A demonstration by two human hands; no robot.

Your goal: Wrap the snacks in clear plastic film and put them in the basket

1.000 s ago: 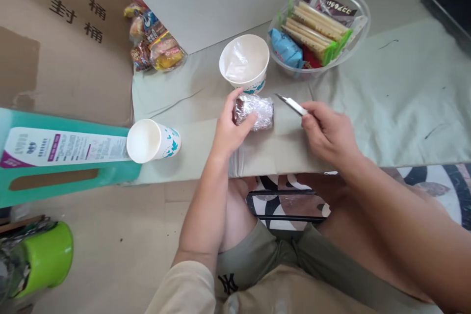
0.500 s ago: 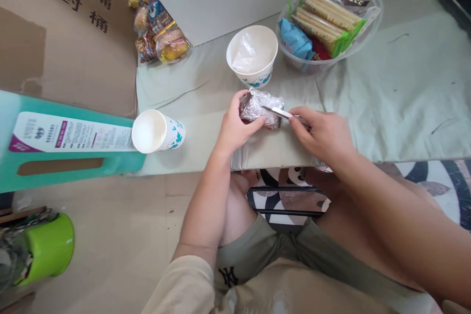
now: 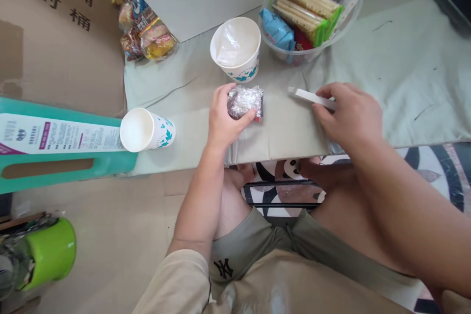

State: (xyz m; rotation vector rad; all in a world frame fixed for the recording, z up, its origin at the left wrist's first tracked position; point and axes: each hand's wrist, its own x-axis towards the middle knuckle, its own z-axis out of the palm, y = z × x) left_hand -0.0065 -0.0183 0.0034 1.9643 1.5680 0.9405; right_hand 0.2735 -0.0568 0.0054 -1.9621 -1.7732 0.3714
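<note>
My left hand (image 3: 224,117) grips a small snack wrapped in clear shiny film (image 3: 246,102) and holds it down on the pale green cloth (image 3: 386,73). To the right, my right hand (image 3: 349,115) is closed on a small white utility knife (image 3: 307,97). The knife lies almost flat on the cloth, its tip pointing left and a hand's width away from the snack. A white paper bowl (image 3: 235,51) lined with clear plastic stands just behind the snack.
A clear bowl of packaged snacks (image 3: 309,7) stands at the back. A bag of snacks (image 3: 145,34) lies at the back left by a cardboard box (image 3: 47,34). A paper cup (image 3: 145,130) lies on its side against a teal box (image 3: 55,149). A green bin (image 3: 49,252) stands lower left.
My right hand has drawn the knife off the wrapped snack and moved it right, down to the cloth. My left hand keeps its grip on the snack.
</note>
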